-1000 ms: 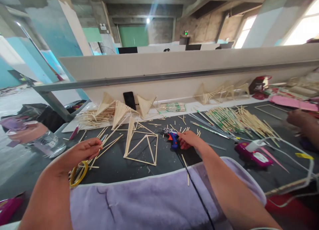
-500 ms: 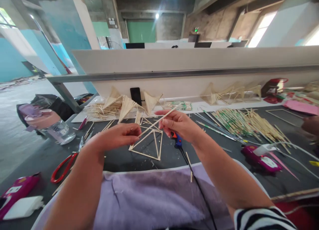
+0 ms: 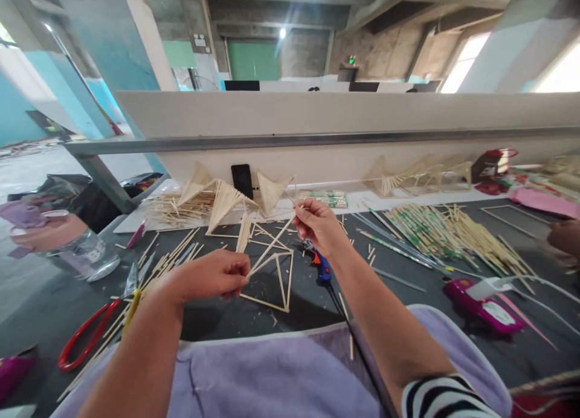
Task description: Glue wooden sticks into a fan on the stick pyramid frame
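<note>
A thin wooden stick [image 3: 274, 243] slants between my two hands above the dark table. My left hand [image 3: 222, 274] pinches its lower end, and my right hand [image 3: 317, 225] has its upper end between thumb and fingers. Under the stick lies a frame of glued sticks [image 3: 289, 282], square with slanting pieces inside; my left hand hides its left corner. Beside my right wrist rests a blue glue gun [image 3: 324, 268] with an orange trigger, its cord running towards me. Just beyond the frame stands a fan-like strip of sticks [image 3: 244, 232].
Red-handled scissors [image 3: 86, 339] and loose sticks lie left, near a water bottle [image 3: 86, 249]. Finished stick models [image 3: 228, 202] and a black phone [image 3: 241, 179] stand behind. To the right are piled sticks [image 3: 421, 231], a magenta device [image 3: 484, 309] with cables, and another person's hand [image 3: 564, 234].
My right hand has slid to the stick's upper end and closed there. My left hand has come slightly lower, and the view has shifted a little.
</note>
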